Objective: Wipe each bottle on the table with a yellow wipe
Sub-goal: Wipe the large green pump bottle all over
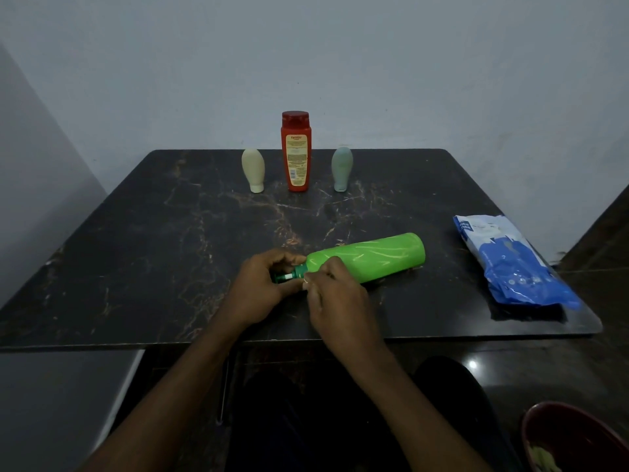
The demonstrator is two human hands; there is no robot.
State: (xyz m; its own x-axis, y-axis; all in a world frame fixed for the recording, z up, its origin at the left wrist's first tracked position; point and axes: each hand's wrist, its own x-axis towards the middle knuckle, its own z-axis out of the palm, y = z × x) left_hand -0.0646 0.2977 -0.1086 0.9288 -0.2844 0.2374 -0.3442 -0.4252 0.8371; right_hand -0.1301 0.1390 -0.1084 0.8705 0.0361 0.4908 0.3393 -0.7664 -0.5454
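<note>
Green bottle [367, 258] lies sideways; our left hand [262, 287] grips its cap [284, 276], right hand [335, 294] pinches the neck (no wipe visible). Next, likely: blue pack [510, 264], right of that hand.

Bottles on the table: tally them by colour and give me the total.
green bottle: 1
red bottle: 1
cream bottle: 1
pale blue-green bottle: 1
Total: 4

I logged the left hand [262, 289] and right hand [338, 296] as bare, with uncovered forearms [190, 379]; dark fabric trousers [306, 424] covered the lap.
</note>
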